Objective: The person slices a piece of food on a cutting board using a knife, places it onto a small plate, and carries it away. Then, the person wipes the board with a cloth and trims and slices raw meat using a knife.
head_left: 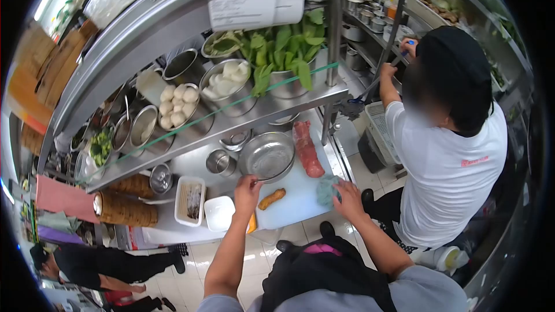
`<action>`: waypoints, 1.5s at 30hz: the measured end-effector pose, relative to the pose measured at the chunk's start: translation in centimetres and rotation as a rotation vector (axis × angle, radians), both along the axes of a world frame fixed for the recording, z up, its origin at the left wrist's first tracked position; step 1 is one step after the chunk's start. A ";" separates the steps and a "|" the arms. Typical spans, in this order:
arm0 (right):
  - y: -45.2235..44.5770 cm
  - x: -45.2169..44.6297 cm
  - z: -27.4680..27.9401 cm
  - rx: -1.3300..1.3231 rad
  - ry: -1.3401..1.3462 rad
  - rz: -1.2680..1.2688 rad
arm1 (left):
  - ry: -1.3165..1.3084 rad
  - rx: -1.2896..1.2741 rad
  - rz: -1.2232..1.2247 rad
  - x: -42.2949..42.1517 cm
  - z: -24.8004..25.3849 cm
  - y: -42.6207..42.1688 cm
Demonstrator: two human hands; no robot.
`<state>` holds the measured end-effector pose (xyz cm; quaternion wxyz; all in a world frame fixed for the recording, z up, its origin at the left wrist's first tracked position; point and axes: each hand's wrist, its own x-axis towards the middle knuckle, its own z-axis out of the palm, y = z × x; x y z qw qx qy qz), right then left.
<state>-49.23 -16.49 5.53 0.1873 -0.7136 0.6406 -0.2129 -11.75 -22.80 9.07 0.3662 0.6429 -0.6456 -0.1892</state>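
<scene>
My left hand (pixel 248 192) is at the near left side of a wide metal bowl (pixel 267 155), fingers pinched together; whatever they hold is too small to tell. On the right, my right hand (pixel 348 201) has its fingers on a crumpled blue-green cloth (pixel 328 190) at the edge of a pale cutting board (pixel 292 211). Between my hands a knobbly yellow-brown piece of food (pixel 272 199) lies on the board. Behind the cloth is a long slab of raw red meat (pixel 309 150).
A white bowl (pixel 220 214), a white basket (pixel 189 200) and a metal pot (pixel 221 163) stand left. Overhead, a steel shelf (pixel 254 117) carries pots with leafy greens (pixel 283 46) and white balls (pixel 178 106). A co-worker (pixel 445 156) stands close on the right; another person (pixel 104 266) is lower left.
</scene>
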 end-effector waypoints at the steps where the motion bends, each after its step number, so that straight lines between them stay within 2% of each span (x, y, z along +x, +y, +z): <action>1: 0.7 -0.7 -0.8 -0.009 -0.005 -0.017 | -0.005 -0.009 -0.017 0.2 1.0 -1.0; 3: 2.2 -1.3 -2.6 0.136 0.092 0.019 | 0.025 -0.043 0.024 0.3 2.7 -3.1; 6: 2.5 -1.2 -4.1 0.002 0.035 0.012 | 0.049 -0.167 -0.036 -2.4 5.8 -9.7; 8: 2.1 -1.1 -3.9 -0.078 -0.011 0.027 | -0.187 -0.210 -0.108 -3.2 3.4 -16.3; 10: 0.5 -1.1 -2.0 0.088 -0.008 0.010 | -0.264 -0.060 -0.094 -4.1 -0.7 -21.7; 12: -0.4 -1.5 -3.1 0.051 0.006 0.025 | -0.267 -0.066 0.003 -5.2 -3.5 -25.4; 14: -0.7 -1.8 -3.9 0.040 0.019 0.018 | -0.242 0.024 0.120 -6.6 -2.9 -25.0; 15: -0.8 -2.0 -4.0 0.053 0.015 0.045 | -0.247 0.040 0.144 -6.2 -1.7 -24.2; 17: -0.9 -2.3 -4.2 0.052 -0.107 0.042 | -0.279 -0.018 -0.077 -5.2 0.7 -22.6; 18: -1.0 -2.4 -3.5 0.056 -0.161 0.037 | -0.153 0.064 -0.054 -3.8 -0.2 -21.9; 20: -1.3 -2.2 -2.8 0.126 -0.180 0.029 | -0.105 -0.169 -0.112 -2.6 4.5 -14.8; 22: -2.0 -2.1 -3.4 0.179 -0.176 0.028 | -0.263 0.232 -0.076 0.7 3.9 -7.9; 23: -2.3 -1.9 -3.9 0.179 -0.178 0.040 | -0.411 0.411 -0.090 2.4 1.5 -4.2; 24: -2.6 -1.5 -4.3 0.164 -0.201 0.082 | -0.527 0.472 -0.201 3.7 -0.2 0.0; 25: -2.7 -1.1 -4.4 0.150 -0.222 0.124 | -0.572 0.642 -0.215 3.6 -1.2 3.3; 27: -2.9 -0.2 -3.8 0.117 -0.196 0.184 | -0.464 0.634 0.010 2.9 -5.0 8.8; 28: -3.2 0.1 -3.6 0.149 -0.139 0.209 | -0.454 0.635 0.020 2.2 -5.6 10.1; 30: -3.9 0.5 -2.2 0.215 0.001 0.242 | -0.403 0.311 0.143 1.2 -6.6 11.7; 33: -4.2 1.1 0.4 0.310 0.177 0.213 | -0.387 0.253 0.181 2.0 -10.2 11.4; 34: -3.6 1.5 1.2 0.200 0.226 0.191 | -0.371 0.261 0.185 2.1 -10.8 11.7; 36: -2.8 2.8 2.6 0.164 0.228 0.146 | -0.302 0.343 0.273 2.6 -11.7 12.1; 38: -2.1 4.1 3.2 0.123 0.223 0.103 | -0.198 0.446 0.279 2.2 -8.0 13.3; 40: -1.6 5.3 2.9 -0.098 0.128 0.155 | -0.100 0.544 0.281 1.9 -4.1 15.2; 41: -1.7 6.1 2.8 -0.097 0.131 0.157 | -0.003 0.575 0.266 2.0 -2.8 16.4; 43: -2.0 8.2 2.3 -0.114 -0.043 0.344 | 0.094 0.608 0.246 2.7 -3.3 19.1; 45: -2.2 11.5 1.9 -0.068 -0.063 0.362 | 0.094 0.497 0.145 3.6 -5.3 22.5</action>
